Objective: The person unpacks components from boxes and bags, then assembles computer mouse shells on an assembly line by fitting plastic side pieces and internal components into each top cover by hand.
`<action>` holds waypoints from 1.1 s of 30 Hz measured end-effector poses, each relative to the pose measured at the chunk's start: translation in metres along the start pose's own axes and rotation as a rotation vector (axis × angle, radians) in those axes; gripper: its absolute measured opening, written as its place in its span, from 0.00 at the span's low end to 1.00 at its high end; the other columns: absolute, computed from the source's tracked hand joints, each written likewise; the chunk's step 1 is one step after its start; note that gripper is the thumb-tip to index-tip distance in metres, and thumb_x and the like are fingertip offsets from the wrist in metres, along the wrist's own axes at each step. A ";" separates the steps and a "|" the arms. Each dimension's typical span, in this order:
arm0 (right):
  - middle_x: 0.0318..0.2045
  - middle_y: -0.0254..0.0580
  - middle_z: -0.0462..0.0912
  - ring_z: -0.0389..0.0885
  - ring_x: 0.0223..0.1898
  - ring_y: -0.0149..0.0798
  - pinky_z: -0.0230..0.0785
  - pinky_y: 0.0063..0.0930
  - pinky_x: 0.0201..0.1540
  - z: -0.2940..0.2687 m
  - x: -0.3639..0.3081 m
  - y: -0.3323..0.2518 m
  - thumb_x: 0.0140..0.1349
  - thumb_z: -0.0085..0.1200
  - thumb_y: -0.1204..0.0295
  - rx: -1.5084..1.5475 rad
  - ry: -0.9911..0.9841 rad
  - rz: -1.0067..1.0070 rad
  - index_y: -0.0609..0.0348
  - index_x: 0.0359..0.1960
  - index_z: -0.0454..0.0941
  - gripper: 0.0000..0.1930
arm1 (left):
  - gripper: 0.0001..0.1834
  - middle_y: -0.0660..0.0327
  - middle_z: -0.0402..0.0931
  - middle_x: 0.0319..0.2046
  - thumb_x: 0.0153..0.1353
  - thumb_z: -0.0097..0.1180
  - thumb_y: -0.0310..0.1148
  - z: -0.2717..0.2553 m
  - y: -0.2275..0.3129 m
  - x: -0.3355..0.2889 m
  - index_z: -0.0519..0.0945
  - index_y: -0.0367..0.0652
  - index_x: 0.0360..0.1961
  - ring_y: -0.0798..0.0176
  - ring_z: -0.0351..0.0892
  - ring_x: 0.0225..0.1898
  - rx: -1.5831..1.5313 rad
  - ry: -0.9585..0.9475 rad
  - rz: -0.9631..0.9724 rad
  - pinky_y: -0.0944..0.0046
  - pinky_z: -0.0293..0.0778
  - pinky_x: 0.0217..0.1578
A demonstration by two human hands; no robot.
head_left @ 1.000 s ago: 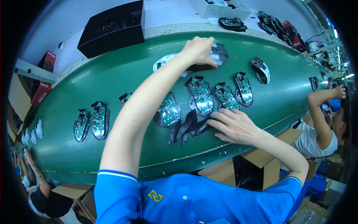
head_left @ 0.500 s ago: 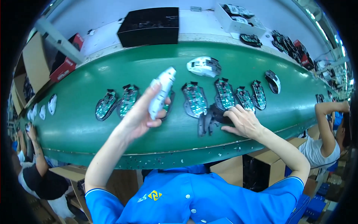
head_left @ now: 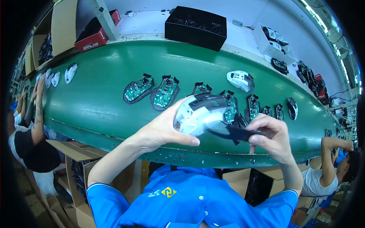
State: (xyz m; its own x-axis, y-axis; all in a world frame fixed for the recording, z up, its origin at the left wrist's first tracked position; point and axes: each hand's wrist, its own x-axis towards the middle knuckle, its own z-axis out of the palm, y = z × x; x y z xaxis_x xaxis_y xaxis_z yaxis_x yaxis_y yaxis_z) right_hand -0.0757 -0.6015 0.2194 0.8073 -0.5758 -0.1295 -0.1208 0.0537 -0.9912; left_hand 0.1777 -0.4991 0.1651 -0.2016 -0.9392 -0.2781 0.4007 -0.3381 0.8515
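Observation:
My left hand (head_left: 161,127) is closed round a white computer mouse shell (head_left: 197,116) with dark panels, held above the green belt. A thin black plastic piece (head_left: 239,133) is pinched between the thumb and fingers of my right hand (head_left: 275,136). Its left end meets the shell's lower edge; whether it is seated there I cannot tell. Behind my hands lie several mouse bases with green circuit boards (head_left: 164,93), partly covered by the shell. Small black parts (head_left: 238,121) show beside the black piece, partly hidden. Farther back rests another white shell (head_left: 240,80).
A black box (head_left: 195,28) and a white box of parts (head_left: 272,40) stand on the back ledge. A red box (head_left: 91,43) is at the far left. More shells (head_left: 70,73) lie left on the belt (head_left: 102,102). Other people work at both sides; cartons (head_left: 262,182) stand below.
My left hand has brought the shell down and right, turning it. My right hand has lifted a black piece off the belt to it. The view has shifted left.

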 end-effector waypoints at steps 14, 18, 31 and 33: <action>0.33 0.31 0.61 0.68 0.31 0.20 0.72 0.10 0.24 0.032 0.043 0.018 0.53 0.62 0.76 -0.055 -0.055 0.032 0.61 0.38 0.83 0.09 | 0.62 0.49 0.49 0.63 0.37 0.70 0.26 -0.015 -0.013 -0.012 0.40 0.41 0.68 0.55 0.52 0.65 0.334 -0.088 0.315 0.59 0.55 0.62; 0.34 0.33 0.62 0.70 0.31 0.22 0.78 0.13 0.28 0.036 0.046 0.025 0.53 0.61 0.79 -0.031 -0.021 -0.036 0.62 0.38 0.82 0.10 | 0.60 0.48 0.48 0.63 0.37 0.70 0.27 -0.013 -0.016 -0.013 0.42 0.41 0.68 0.54 0.49 0.66 0.396 -0.029 0.360 0.58 0.55 0.62; 0.39 0.35 0.65 0.69 0.37 0.23 0.75 0.12 0.30 0.041 0.050 0.034 0.41 0.68 0.85 -0.023 0.040 -0.163 0.62 0.43 0.70 0.25 | 0.51 0.51 0.59 0.51 0.37 0.70 0.29 -0.004 -0.018 -0.027 0.54 0.41 0.64 0.54 0.64 0.55 0.566 0.143 0.317 0.60 0.71 0.49; 0.38 0.33 0.64 0.70 0.40 0.23 0.75 0.12 0.29 0.040 0.050 0.036 0.42 0.67 0.84 0.033 0.001 -0.081 0.61 0.48 0.65 0.30 | 0.51 0.52 0.61 0.48 0.37 0.70 0.28 -0.004 -0.022 -0.028 0.56 0.41 0.63 0.54 0.66 0.53 0.628 0.180 0.390 0.60 0.72 0.47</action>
State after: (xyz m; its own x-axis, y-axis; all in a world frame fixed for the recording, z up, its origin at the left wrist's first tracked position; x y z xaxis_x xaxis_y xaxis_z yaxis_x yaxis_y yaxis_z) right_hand -0.0165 -0.5962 0.1762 0.8128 -0.5804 -0.0491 -0.0361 0.0338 -0.9988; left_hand 0.1776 -0.4661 0.1526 0.0207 -0.9972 0.0723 -0.1821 0.0674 0.9810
